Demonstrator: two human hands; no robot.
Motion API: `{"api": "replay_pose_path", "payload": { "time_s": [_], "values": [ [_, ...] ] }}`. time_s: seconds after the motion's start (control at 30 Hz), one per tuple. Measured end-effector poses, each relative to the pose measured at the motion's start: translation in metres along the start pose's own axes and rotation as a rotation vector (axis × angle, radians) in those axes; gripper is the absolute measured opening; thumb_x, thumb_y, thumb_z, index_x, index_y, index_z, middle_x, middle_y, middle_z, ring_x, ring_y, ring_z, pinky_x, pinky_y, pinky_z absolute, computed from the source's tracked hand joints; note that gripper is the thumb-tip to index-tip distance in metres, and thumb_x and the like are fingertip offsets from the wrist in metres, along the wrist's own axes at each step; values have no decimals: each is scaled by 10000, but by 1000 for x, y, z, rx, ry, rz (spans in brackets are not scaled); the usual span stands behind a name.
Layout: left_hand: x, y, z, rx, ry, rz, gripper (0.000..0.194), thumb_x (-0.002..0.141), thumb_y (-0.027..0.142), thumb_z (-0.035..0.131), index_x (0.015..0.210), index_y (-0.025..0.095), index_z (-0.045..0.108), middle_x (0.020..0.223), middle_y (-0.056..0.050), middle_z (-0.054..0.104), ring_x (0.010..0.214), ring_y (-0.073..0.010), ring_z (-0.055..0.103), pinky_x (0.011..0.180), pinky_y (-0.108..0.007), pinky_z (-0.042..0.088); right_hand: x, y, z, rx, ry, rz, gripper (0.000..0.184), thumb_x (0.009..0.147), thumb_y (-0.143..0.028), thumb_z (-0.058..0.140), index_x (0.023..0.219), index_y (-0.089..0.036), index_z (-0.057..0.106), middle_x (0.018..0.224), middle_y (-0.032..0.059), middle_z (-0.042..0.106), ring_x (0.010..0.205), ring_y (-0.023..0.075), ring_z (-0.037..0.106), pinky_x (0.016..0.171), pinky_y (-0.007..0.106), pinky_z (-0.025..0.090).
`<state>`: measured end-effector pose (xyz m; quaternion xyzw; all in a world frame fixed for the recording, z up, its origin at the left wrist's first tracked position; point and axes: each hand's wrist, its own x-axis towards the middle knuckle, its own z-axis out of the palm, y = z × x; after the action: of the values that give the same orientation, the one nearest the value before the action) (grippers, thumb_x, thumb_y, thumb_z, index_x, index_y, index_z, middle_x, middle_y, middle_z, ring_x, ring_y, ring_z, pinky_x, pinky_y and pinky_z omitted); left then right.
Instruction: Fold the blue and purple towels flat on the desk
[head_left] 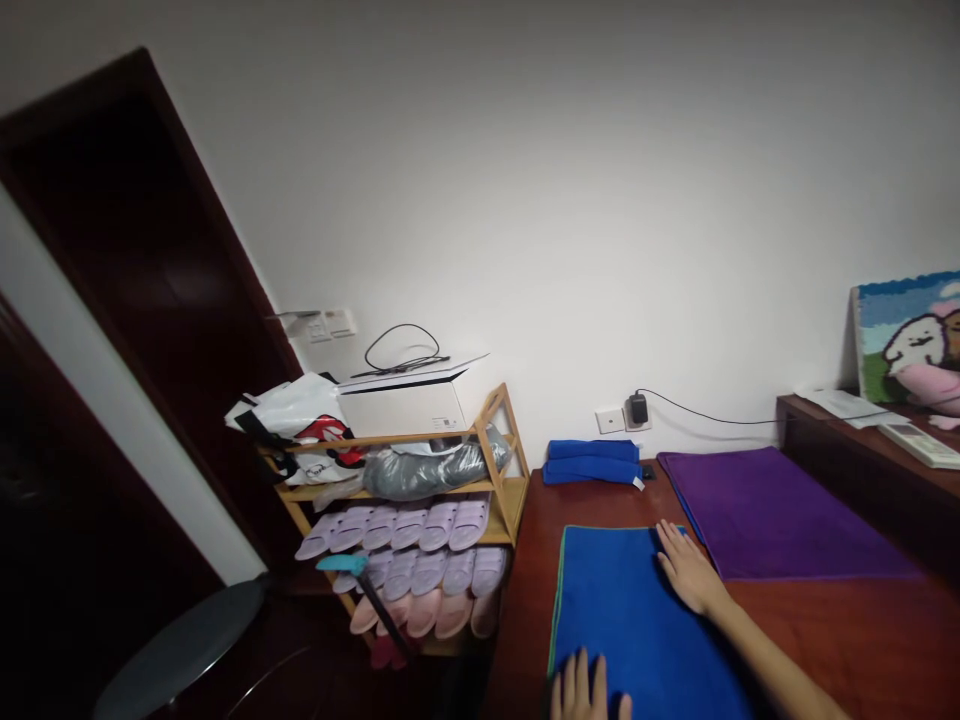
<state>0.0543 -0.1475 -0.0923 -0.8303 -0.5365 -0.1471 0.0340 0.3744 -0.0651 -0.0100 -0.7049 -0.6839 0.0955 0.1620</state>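
A blue cloth [615, 590] with a green edge lies spread flat on the reddish-brown wooden table [847, 625]. My right hand [686, 570] rests flat on its far right corner, fingers stretched out. Near the cloth's left side, at the bottom of the view, my left hand [585, 690] lies on it with fingers spread; the wrist is out of the picture. Right of the blue cloth a purple cloth [780, 515] is laid out, with a blue edge showing beneath its left side. Folded blue cloths [592, 462] sit by the wall.
Left of the table stands a wooden shoe rack [504, 440] with several slippers [427, 525] and a white box [405, 405] on top. A black plug [637, 407] sits in the wall socket. On the raised ledge at right are a remote-like white device [919, 443] and a picture [911, 330].
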Motion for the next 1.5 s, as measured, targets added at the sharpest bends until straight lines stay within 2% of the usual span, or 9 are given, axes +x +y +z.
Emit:
{"api": "replay_pose_path", "payload": {
  "time_s": [0.17,0.4,0.5,0.6,0.7,0.8,0.93,1.13,1.5],
  "values": [
    [34,-26,-55,-5,23,137,597,1030,437,503,1608,417,356,1672,11,349,1510,-322,413,1191,-572,450,2,4,19,-78,24,128,738,1027,-467,238,1618,-33,327,1691,155,300,1591,268,227,1305,467,183],
    [35,-34,-40,109,-14,4,526,1042,426,464,1566,376,469,1634,-31,436,1481,-349,452,1170,-590,461,1,9,22,-51,144,104,701,1027,-429,222,1574,-47,437,1654,145,401,1561,271,324,1295,455,223],
    [70,-13,-51,84,27,60,509,1073,391,391,1572,323,471,1639,-36,441,1494,-324,440,1198,-570,436,1,10,23,-16,183,94,694,1038,-425,189,1586,-70,425,1670,127,373,1575,267,289,1297,468,218],
    [128,33,-58,8,23,249,518,1099,361,337,1611,299,393,1668,-41,399,1522,-285,399,1222,-529,411,4,12,26,-20,171,112,706,1034,-431,202,1598,-51,391,1679,147,327,1581,278,271,1291,483,225],
    [181,83,-47,-54,-15,350,525,1107,412,328,1618,302,377,1666,-63,402,1536,-281,372,1234,-542,380,8,15,27,-41,142,101,698,1024,-409,216,1595,-48,394,1675,145,323,1582,276,268,1292,493,210],
    [207,101,-27,-90,-57,320,534,1101,486,329,1603,323,408,1663,-67,410,1534,-290,376,1234,-565,361,8,19,26,-42,124,97,695,1020,-389,201,1607,-57,371,1689,121,295,1591,259,239,1300,495,183],
    [204,54,-19,-16,-81,146,582,1072,546,389,1609,320,402,1682,-79,370,1535,-319,369,1236,-579,340,9,22,31,-33,119,128,719,1026,-445,185,1635,-86,316,1705,104,262,1598,253,216,1307,483,158],
    [195,-28,-38,70,-139,-26,636,1076,524,357,1619,194,385,1685,-140,341,1558,-295,323,1259,-523,300,25,14,31,-90,70,125,715,1020,-419,185,1640,-81,295,1706,111,257,1597,260,220,1303,507,142],
    [200,-36,-39,111,-60,13,567,1082,397,331,1609,201,401,1659,-120,408,1548,-282,348,1259,-544,305,33,9,21,-95,67,101,694,1030,-395,182,1625,-67,322,1698,115,297,1594,238,233,1307,501,121]
  ]
}}
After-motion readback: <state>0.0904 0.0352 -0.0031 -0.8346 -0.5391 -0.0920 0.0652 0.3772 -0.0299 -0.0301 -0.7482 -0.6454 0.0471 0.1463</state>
